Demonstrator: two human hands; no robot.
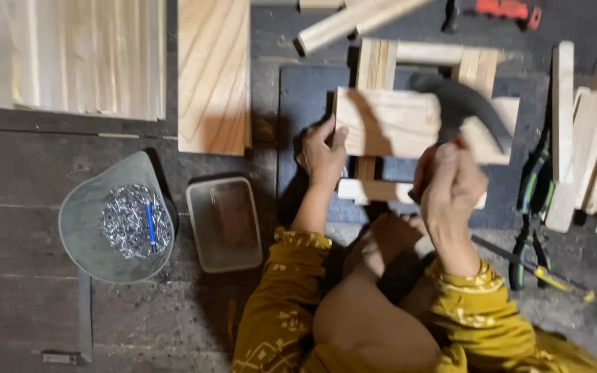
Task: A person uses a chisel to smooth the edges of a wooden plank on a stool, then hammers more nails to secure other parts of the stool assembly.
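Left hand (pixel 323 155) pins the top board (pixel 399 123) of the wooden frame (pixel 381 69) flat on the floor mat (pixel 305 97) so it won't shift, while right hand (pixel 450 183), just right of that board, is wrapped around a hammer (pixel 461 103) blurred over it.

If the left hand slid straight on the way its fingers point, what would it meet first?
The left hand already touches the pale wooden board at its near-left edge; straight on lies more of that board.
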